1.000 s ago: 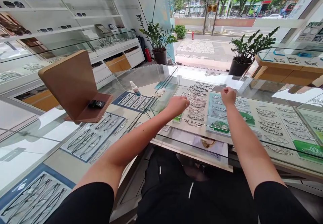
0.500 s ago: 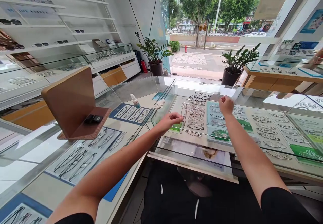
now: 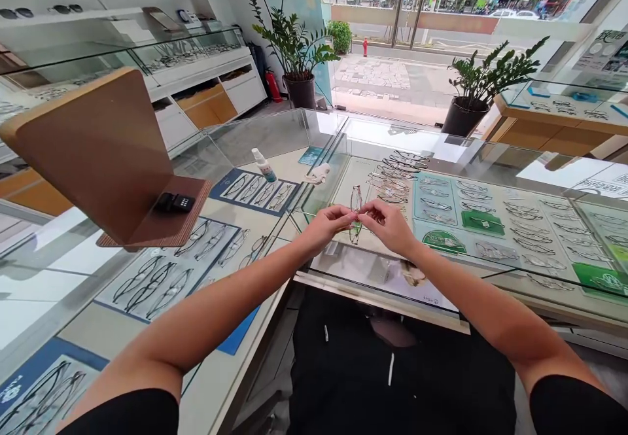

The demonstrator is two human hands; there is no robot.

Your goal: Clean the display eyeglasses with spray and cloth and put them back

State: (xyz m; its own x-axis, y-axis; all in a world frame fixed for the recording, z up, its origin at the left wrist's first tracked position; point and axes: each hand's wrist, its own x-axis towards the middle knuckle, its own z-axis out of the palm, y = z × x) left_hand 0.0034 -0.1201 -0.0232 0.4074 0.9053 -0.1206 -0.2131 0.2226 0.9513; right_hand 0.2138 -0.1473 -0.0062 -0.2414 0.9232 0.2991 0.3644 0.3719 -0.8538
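A thin-framed pair of glasses is held upright over the glass counter, near the corner where two display cases meet. My left hand pinches it at the middle with thumb and finger. From the other side, my right hand meets it, fingertips pressed together at the same spot on the glasses. Whatever small part lies between the fingertips is hidden. Rows of eyeglasses lie inside the case behind my hands.
A brown mirror stand holding a black device stands at the left. A white spray bottle and a crumpled white cloth are beyond my left hand. Potted plants stand near the doorway.
My right hand has come left and down to the glasses, beside my left hand. The camera view has tilted downward, and the glasses remain in my left hand.
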